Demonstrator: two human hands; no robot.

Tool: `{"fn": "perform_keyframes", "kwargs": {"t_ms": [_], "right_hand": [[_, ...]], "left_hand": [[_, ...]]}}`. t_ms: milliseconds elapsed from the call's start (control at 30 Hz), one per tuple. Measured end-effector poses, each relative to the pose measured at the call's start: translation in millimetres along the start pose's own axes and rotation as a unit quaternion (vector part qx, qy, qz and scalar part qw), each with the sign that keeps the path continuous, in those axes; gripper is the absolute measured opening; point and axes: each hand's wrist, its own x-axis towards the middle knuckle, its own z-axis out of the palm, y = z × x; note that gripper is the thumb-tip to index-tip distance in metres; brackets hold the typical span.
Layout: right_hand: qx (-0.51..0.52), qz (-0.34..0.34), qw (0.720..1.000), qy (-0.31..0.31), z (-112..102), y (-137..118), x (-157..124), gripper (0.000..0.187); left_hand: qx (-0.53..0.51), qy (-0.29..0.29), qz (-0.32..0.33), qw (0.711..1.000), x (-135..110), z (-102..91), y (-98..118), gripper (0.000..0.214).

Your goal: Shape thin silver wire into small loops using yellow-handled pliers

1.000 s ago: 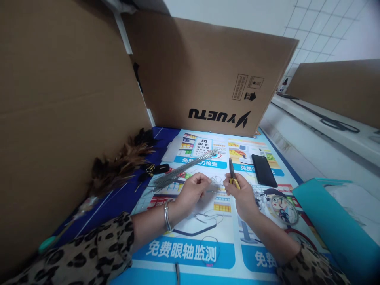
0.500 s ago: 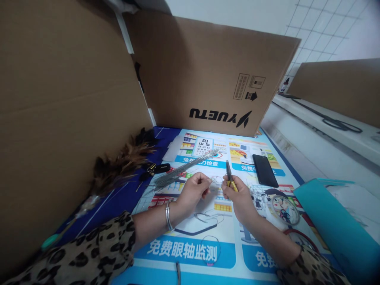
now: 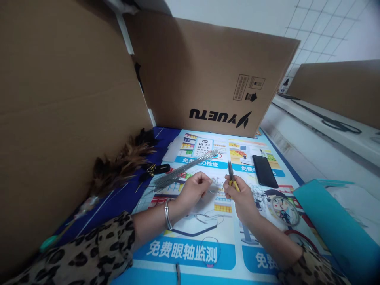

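My left hand [image 3: 193, 190] is closed in a pinch on a thin bent wire [image 3: 216, 183] held just above the printed mat [image 3: 196, 249]. My right hand [image 3: 241, 193] is wrapped round yellow-handled pliers [image 3: 231, 175], whose dark jaws point up and away, close beside the wire. A bundle of straight silver wires [image 3: 185, 169] lies on the mat just beyond my left hand. Shaped wire pieces [image 3: 208, 217] lie on the mat below my hands.
Tall cardboard sheets [image 3: 213, 75] wall off the left and the back. A feather duster [image 3: 118, 168] lies along the left. A black phone [image 3: 265, 171] lies to the right of the pliers, a teal bag [image 3: 332, 221] farther right. Small dark tools [image 3: 156, 169] sit near the duster.
The pliers and my right hand shifted slightly left, then back right; my left hand stays pinched on the wire in nearly the same place.
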Motion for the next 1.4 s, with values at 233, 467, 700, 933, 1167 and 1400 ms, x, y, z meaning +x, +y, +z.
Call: {"fn": "perform_keyframes", "kwargs": {"t_ms": [233, 467, 700, 933, 1167, 1400], "right_hand": [[-0.046, -0.017, 0.999, 0.000, -3.0, -1.5, 6.4, 0.026], [-0.028, 0.007, 1.000, -0.007, 7.6, 3.9, -2.0, 0.024], [0.039, 0.049, 0.998, -0.007, 12.3, 12.7, -10.2, 0.024], [-0.191, -0.029, 0.981, -0.012, -13.4, 4.7, 9.9, 0.029], [-0.588, -0.172, 0.790, -0.026, -32.9, 9.6, 28.3, 0.032], [-0.662, -0.171, 0.725, -0.080, -22.1, 9.5, 22.4, 0.032]], "left_hand": [[0.105, -0.004, 0.047, 0.993, -0.1, 1.4, 5.1, 0.015], [0.074, 0.013, 0.019, 0.997, -2.0, 1.4, -1.4, 0.017], [0.035, -0.015, -0.005, 0.999, -1.6, 2.0, -3.6, 0.017], [0.051, -0.040, 0.003, 0.998, 4.0, -5.1, -3.4, 0.017], [0.066, -0.080, -0.014, 0.994, 4.6, -5.1, 3.5, 0.016], [0.111, -0.140, -0.042, 0.983, -1.3, -3.8, 13.2, 0.015]]}}
